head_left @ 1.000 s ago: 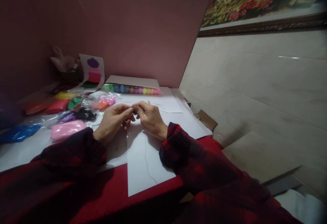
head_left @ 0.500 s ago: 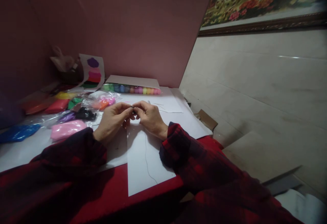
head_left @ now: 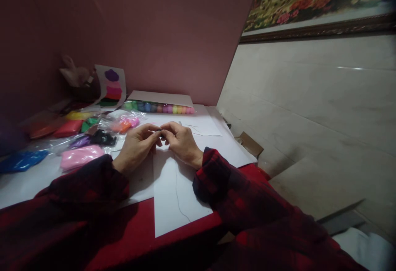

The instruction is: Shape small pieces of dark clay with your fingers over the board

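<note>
Above the white paper [head_left: 167,209], my left hand [head_left: 136,145] and my right hand [head_left: 183,144] meet at the fingertips. Both are closed in a pinch on a small dark piece of modelling clay [head_left: 161,133], mostly covered by the fingers. A thin curved line runs down the sheet below them. Left of my left hand lie an opened packet of black clay [head_left: 103,137] and a pink clay packet [head_left: 82,156]. Another sheet with straight drawn lines [head_left: 202,130] lies beyond my right hand.
More clay packets, among them a blue one [head_left: 23,161] and a red one [head_left: 68,128], cover the left side. A box of coloured pieces [head_left: 161,108] and a curled sheet with coloured shapes [head_left: 121,79] stand at the back. A red cloth [head_left: 182,232] hangs at the front edge.
My fingers have shifted very slightly around the dark clay, and less of it shows. Both hands stay in the same place, and nothing else has moved.
</note>
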Demonstrator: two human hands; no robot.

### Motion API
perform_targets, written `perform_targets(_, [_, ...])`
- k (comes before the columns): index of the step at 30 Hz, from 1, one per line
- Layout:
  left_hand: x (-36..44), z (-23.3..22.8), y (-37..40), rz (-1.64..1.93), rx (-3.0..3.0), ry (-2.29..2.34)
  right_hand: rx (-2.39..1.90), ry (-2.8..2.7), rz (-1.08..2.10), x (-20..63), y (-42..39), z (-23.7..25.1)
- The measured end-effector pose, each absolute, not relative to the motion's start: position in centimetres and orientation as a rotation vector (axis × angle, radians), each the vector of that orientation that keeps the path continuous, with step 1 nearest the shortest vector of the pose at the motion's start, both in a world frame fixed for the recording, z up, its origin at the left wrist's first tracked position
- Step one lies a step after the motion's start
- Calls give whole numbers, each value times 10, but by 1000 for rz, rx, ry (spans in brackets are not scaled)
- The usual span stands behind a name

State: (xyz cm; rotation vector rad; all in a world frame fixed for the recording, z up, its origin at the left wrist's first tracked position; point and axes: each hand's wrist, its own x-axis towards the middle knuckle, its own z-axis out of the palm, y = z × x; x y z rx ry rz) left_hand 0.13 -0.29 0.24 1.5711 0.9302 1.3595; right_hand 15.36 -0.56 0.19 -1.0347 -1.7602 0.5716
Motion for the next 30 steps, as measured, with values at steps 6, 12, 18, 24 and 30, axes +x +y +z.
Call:
perform_targets(6, [1,3,-3,1331,1571,943,-1049,-1766,554,154,-6,3])
perform_targets(12, [2,3,-2,1318,1570,964,-1026,-1810,464,155,-5,1])
perform_targets(18, [1,2,-1,1366,1598,902,-1028,-1809,457,155,-6,3])
perform_targets(24, [3,4,-3,1395,1618,864,-1023,-1803,468,155,-6,3])
perform_targets(30, [4,6,-5,1400,1643,854,-1007,-1795,466,154,-6,4])
